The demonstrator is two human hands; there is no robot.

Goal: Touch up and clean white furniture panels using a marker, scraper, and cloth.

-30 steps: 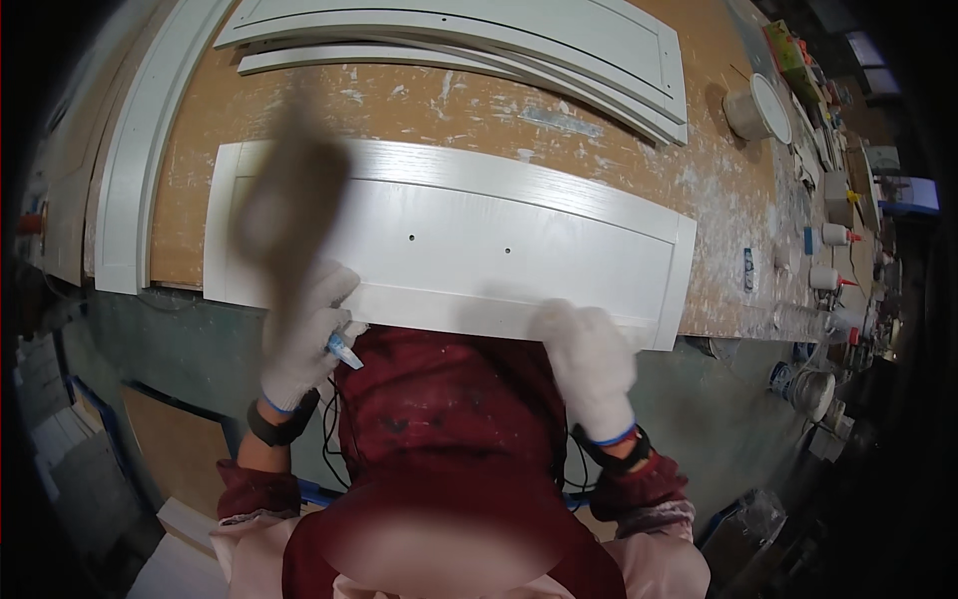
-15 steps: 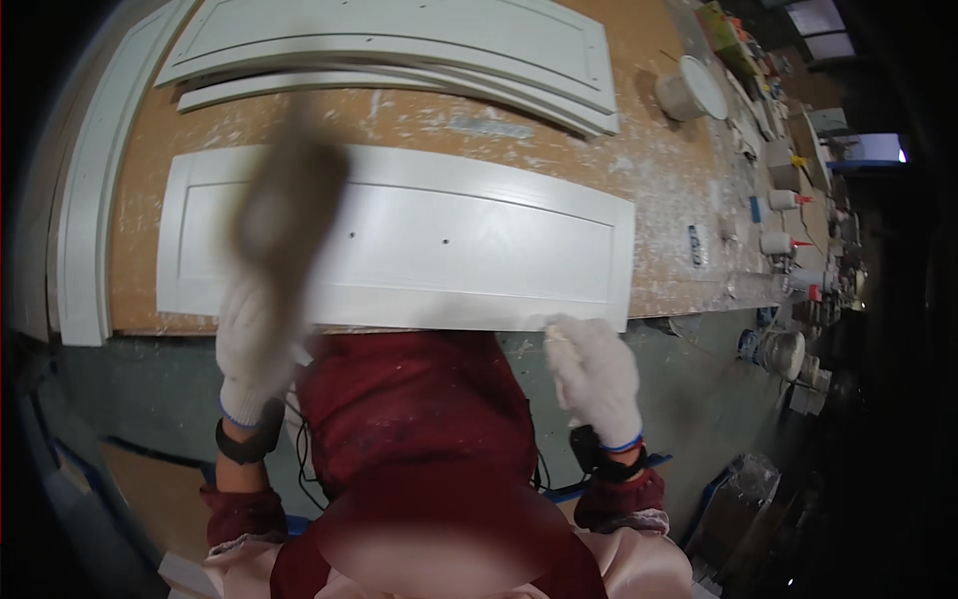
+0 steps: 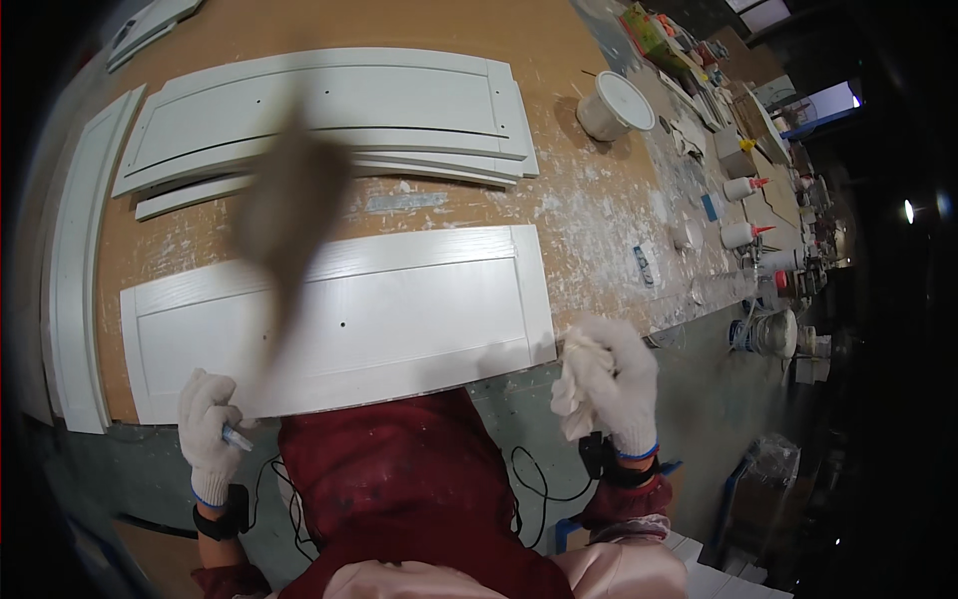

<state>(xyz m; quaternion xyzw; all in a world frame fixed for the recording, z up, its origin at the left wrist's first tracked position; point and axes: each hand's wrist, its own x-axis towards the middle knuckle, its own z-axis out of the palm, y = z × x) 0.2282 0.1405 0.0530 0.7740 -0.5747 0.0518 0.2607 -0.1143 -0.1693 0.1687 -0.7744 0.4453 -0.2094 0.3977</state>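
Note:
A white panel with a recessed centre and small dark holes lies along the near edge of the worktable. At its near left corner my left hand, in a white knit glove, is closed around a small white and blue tube-like thing, whose kind I cannot make out. Beyond the panel's near right corner, my gloved right hand grips a crumpled white cloth. A blurred brown shape covers part of the panel from view.
Behind lie several stacked white panels; a long white board runs along the left. A white bucket stands on the paint-marked worktable. Bottles with red tips line its right side. Black cables hang beside me.
The view has shifted, so the panels now appear farther left and lower. Both hands have come away from the panel's edge, and the tube-like thing and cloth show more plainly.

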